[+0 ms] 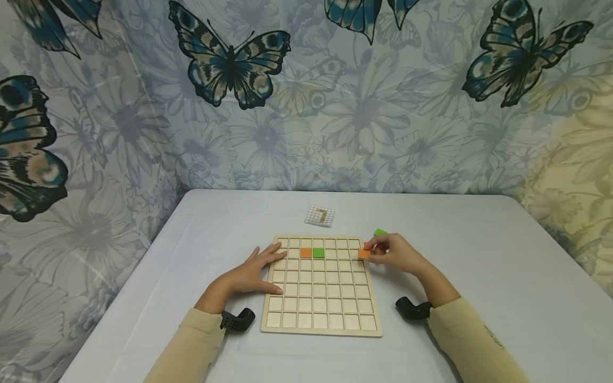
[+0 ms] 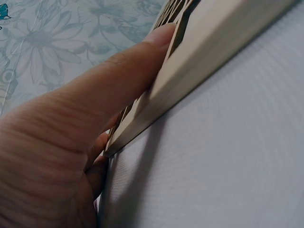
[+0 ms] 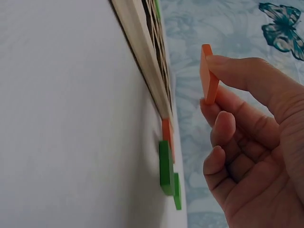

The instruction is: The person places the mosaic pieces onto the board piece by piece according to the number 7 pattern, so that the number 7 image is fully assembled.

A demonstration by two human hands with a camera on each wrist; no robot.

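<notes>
A wooden grid board [image 1: 322, 334] lies on the table. My left hand [image 1: 246, 274] rests on its left side with fingers and thumb spread; in the left wrist view the thumb [image 2: 123, 64] lies over the frame. Between thumb and fingers my right hand [image 1: 397, 253] pinches an orange square tile [image 3: 209, 76], held up over the board's right edge near the top. An orange tile [image 1: 306, 252] and a green tile [image 1: 318, 252] sit side by side in the second row. By the board, the right wrist view shows another orange tile [image 3: 166, 129] and two green tiles [image 3: 166, 168].
A small card [image 1: 320, 216] printed with a coloured grid pattern lies behind the board on the white-covered table [image 1: 479, 239]. Black wrist cameras [image 1: 238, 320] sit at both cuffs. Butterfly-print cloth [image 1: 369, 117] hangs behind the table and along the left.
</notes>
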